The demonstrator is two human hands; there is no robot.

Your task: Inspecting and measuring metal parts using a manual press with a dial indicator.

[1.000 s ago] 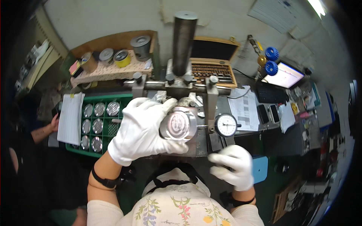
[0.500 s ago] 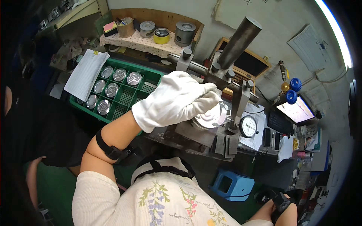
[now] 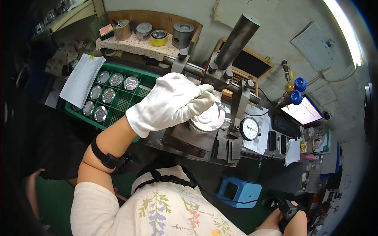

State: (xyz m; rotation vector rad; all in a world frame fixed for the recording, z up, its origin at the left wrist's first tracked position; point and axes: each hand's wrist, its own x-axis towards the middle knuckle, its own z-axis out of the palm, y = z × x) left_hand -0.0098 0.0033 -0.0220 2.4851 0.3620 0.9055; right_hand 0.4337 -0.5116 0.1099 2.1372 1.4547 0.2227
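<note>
1. The left hand [image 3: 171,103], in a white cotton glove, rests on the round, silver metal piston-like part [image 3: 206,118] seated in the grey steel measuring fixture [image 3: 220,102]; its grip is closed down over the part's top and near edge, fingers pressed to the metal.
2. A second ago both gloved hands were at the fixture; now the right hand has dropped away, and only its bare wrist with a black strap [image 3: 289,214] shows at the lower right edge. Its grip is out of sight.
3. So the part is being steadied by one hand alone.
4. The round white dial gauge [image 3: 249,128] stands just right of the part, apart from the glove.
5. The view has swung left, bringing the green plastic compartment crate [image 3: 118,100], with similar silver parts, into fuller view on the counter [image 3: 204,151].
</note>
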